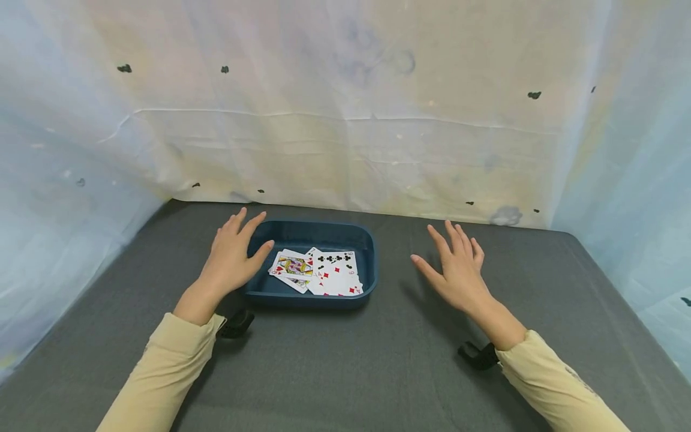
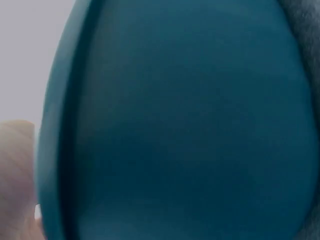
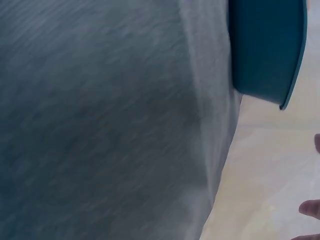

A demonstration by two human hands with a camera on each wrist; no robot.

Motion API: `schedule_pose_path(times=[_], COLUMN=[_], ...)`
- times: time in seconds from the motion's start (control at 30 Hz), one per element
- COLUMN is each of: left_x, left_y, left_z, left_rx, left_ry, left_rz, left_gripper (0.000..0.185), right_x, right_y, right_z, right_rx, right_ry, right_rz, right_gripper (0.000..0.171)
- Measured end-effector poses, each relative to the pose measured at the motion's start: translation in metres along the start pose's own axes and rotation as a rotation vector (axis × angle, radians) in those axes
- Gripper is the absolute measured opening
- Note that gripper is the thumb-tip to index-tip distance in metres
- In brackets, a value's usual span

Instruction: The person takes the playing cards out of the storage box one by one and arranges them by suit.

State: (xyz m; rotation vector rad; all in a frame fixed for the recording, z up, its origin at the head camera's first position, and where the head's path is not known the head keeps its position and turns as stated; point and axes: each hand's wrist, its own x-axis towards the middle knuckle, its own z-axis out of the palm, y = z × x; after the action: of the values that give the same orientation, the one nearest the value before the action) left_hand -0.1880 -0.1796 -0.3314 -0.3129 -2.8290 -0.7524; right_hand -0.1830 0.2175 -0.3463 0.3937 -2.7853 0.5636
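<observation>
Several playing cards (image 1: pixel 335 267) lie face up in a loose, overlapping pile inside a dark blue tray (image 1: pixel 310 301). A queen (image 1: pixel 294 266) is at the left of the pile and a six of clubs at the upper right. My left hand (image 1: pixel 229 255) is over the tray's left end, fingers spread and holding nothing. Away to the right of the tray, my right hand (image 1: pixel 457 273) hovers above the table with spread fingers and nothing in it. The tray's outer wall (image 2: pixel 190 120) fills most of the left wrist view.
The tray stands on a dark grey cloth-covered table (image 1: pixel 345 372). Behind the table hangs a pale patterned curtain (image 1: pixel 345 120), which also closes off the left and right sides. Each wrist wears a black strap mount (image 1: pixel 236 324).
</observation>
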Motion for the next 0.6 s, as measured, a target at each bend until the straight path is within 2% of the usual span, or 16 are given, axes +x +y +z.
schedule_pose_path(times=[0.3,0.53,0.6], left_x=[-0.007,-0.008,-0.007], left_y=[-0.022,-0.031,-0.033], left_z=[-0.011,-0.015,-0.016], left_rx=[-0.153,-0.290,-0.333], left_ry=[-0.076,-0.130,-0.155], left_rz=[-0.024,-0.141,-0.155], left_gripper=[0.050,0.048,0.050], right_x=[0.014,0.028,0.032], right_y=[-0.029,-0.054,-0.061], right_z=[0.001,0.003,0.004], right_rx=[0.116,0.219,0.238], right_ry=[0.029,0.001,-0.003], right_rz=[-0.054,-0.076,-0.088], right_gripper=[0.064,0.062,0.061])
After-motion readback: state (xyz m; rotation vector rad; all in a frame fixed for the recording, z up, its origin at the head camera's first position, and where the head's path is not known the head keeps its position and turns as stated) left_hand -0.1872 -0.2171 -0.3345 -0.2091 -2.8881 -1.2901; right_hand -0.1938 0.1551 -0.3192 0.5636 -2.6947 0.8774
